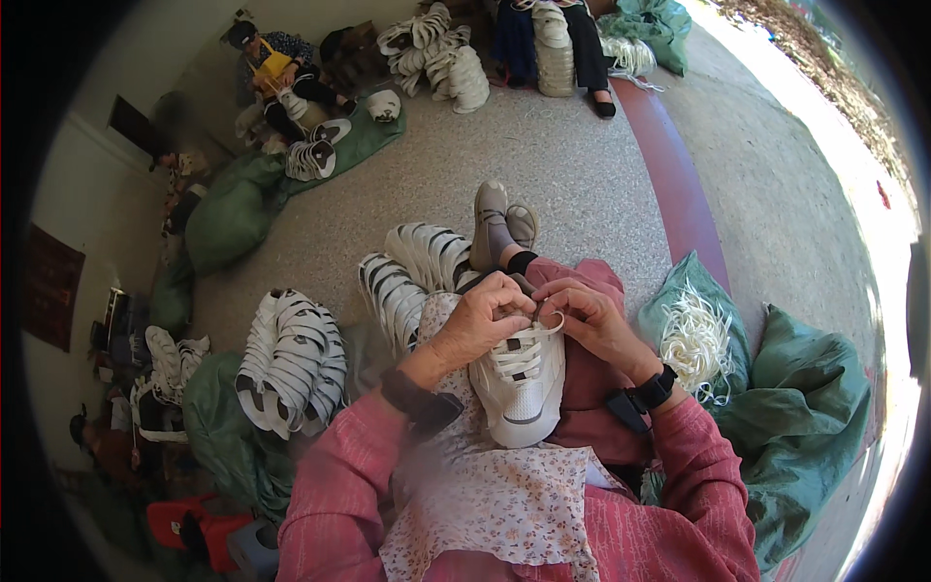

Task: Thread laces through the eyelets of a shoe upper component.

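Note:
A white shoe upper (521, 388) with a perforated toe and grey trim rests on my lap, its toe toward me. A white shoelace (553, 322) runs through its eyelets and loops out near the top. My left hand (493, 312) is closed at the far left of the lacing, its fingertips pinched; what lies between them is hidden. With thumb and fingers together, my right hand (589, 315) grips the lace at the right side of the opening. Both hands nearly meet above the tongue.
Nested white uppers (291, 364) stand at my left, and more stacks (427, 257) lie beside my legs. White laces (696, 339) are heaped on green sacking at my right, next to a green sack (805, 388). Other people (276, 68) sit farther off among uppers.

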